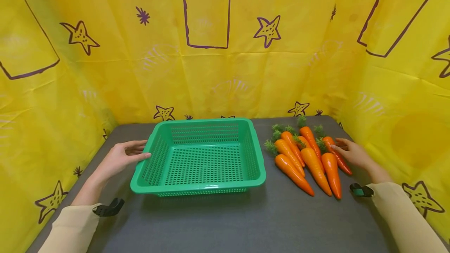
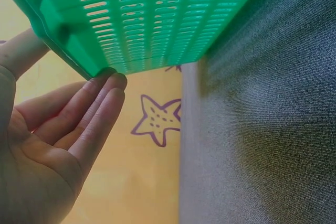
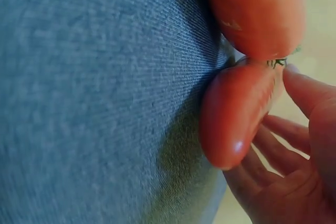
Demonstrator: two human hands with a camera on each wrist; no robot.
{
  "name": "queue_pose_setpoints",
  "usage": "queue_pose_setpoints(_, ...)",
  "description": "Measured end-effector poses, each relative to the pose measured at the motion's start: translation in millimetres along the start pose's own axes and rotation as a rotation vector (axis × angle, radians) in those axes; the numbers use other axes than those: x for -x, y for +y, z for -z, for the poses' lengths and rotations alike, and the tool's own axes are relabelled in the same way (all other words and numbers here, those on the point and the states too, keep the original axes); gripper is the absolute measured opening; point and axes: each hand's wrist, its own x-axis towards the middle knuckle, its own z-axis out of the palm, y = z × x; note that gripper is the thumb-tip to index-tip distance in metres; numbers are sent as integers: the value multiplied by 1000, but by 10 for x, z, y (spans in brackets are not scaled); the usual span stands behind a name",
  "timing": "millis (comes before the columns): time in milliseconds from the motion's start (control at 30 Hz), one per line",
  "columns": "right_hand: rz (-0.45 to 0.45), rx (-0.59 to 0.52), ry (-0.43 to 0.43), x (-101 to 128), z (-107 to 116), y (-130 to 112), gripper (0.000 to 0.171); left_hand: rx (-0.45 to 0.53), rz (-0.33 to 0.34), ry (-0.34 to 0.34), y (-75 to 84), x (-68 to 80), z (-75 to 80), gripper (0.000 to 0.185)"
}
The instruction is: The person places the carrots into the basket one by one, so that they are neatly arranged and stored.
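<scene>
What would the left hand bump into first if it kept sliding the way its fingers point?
The left hand points right, at the green basket. Its fingertips already seem to touch the basket's side wall, so the basket comes first.

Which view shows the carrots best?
Head view: the whole pile of carrots lies on the table right of the basket, right hand touching the outermost one. Right wrist view shows only two blurred orange carrot ends against the fingers. Left wrist view shows none.
</scene>
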Motion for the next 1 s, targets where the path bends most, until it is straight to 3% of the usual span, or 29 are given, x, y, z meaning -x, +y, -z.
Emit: queue_pose_setpoints(1000,-133,-97,-112,-125,61,21,75,33,35,-16,22,13,7,68)
